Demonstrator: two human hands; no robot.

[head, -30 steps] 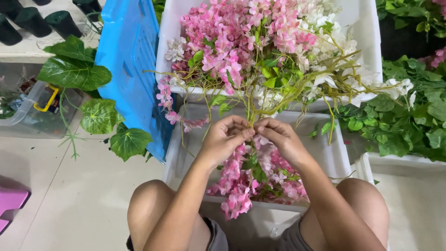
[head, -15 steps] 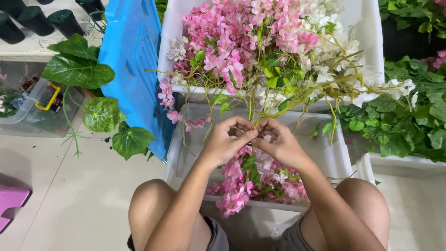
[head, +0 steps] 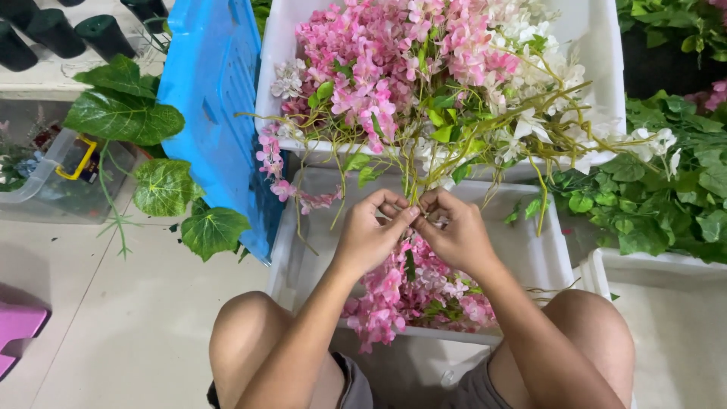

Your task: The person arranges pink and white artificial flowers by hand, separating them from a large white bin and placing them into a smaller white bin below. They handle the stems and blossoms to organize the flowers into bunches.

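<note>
Fingers of left hand (head: 369, 235) and right hand (head: 457, 236) pinching flower stems (head: 415, 182) over white crate (head: 530, 254).

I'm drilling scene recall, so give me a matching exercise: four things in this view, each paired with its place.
Things:
1. tall blue plastic crate
2. bunch of pink artificial flowers
3. dark green foam cones
4. flat pink plastic piece

Places:
A. floor, bottom left corner
B. upper white plastic tub
C. shelf, top left
D. leaning left of the white tubs

Pairs: 1-D, 2-B, 3-C, 4-A
</note>
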